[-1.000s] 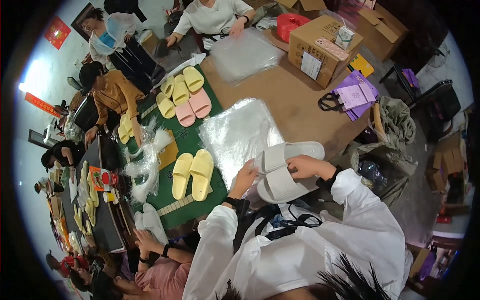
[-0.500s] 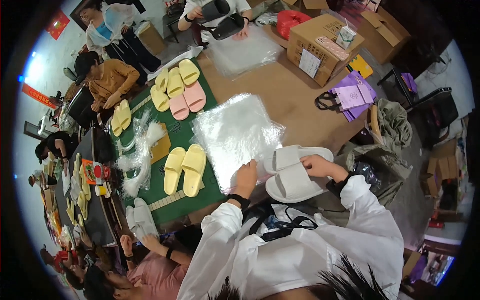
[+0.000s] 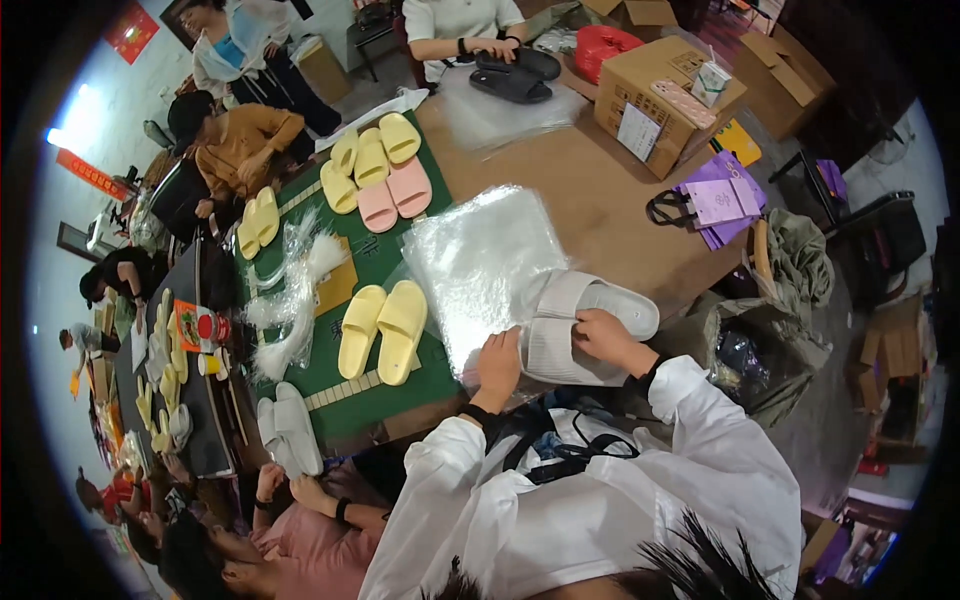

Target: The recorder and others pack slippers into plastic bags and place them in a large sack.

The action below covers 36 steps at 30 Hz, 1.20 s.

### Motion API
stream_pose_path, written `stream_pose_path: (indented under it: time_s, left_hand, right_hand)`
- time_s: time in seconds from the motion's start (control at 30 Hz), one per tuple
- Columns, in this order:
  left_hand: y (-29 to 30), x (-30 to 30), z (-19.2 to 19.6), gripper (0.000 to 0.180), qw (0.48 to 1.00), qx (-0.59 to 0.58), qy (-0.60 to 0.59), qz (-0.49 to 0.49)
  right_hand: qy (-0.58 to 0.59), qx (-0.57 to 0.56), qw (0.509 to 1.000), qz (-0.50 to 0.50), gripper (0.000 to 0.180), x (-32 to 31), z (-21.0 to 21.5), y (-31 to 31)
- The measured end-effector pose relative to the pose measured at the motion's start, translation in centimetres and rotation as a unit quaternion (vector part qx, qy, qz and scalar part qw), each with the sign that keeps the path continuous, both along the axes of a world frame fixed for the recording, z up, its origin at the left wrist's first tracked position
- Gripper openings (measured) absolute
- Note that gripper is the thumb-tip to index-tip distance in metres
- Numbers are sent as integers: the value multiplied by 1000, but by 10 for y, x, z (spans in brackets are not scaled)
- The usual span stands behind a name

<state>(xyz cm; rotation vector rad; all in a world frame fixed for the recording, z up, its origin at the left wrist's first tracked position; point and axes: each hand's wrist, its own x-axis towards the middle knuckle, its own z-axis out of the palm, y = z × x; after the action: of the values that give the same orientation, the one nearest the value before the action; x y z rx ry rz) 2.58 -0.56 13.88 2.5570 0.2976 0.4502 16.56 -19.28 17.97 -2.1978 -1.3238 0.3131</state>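
Brown counter (image 3: 590,190) is covered on its left part by a green mat (image 3: 365,270). Stack of clear plastic bags (image 3: 480,265) is laid near the counter's near edge. Pair of grey slippers (image 3: 585,320) is held at the near right edge, overlapping the bags. Right hand (image 3: 605,335) grip is clenched on the slippers; left hand (image 3: 497,362) grip is pinched on the bag edge. Yellow slippers (image 3: 383,328) are placed on the mat, well left.

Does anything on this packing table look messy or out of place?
Mostly tidy: the slippers sit in neat pairs. The one untidy spot is a crumpled heap of clear plastic wrap strewn across the green mat, left of the yellow slippers. The pale grey slippers under the right hand overhang the table edge.
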Motion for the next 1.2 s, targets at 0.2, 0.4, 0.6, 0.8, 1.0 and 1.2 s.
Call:
stream_pose_path:
  time_s: [0.2, 0.4, 0.6, 0.8, 1.0, 1.2]
  left_hand:
    - [-3, 0, -1, 26, 992, -123, 21, 29]
    - [-5, 7, -5, 20, 995, -66, 70, 34]
    - [0, 25, 12, 15, 999, -6, 12, 34]
    - [-7, 25, 10, 33, 995, 70, 40, -58]
    - [-20, 16, 21, 30, 976, 138, 9, -170]
    - [-18, 21, 25, 31, 980, 122, -28, -157]
  right_hand:
    - [-26, 27, 998, 46, 12, -7, -16, 7]
    - [-66, 45, 997, 19, 14, -13, -18, 9]
    - [-28, 61, 995, 75, 18, -13, -22, 7]
    - [-50, 76, 992, 82, 14, -20, -12, 12]
    - [-35, 59, 998, 11, 10, -21, -13, 15]
    - [-86, 114, 990, -3, 20, -30, -16, 20]
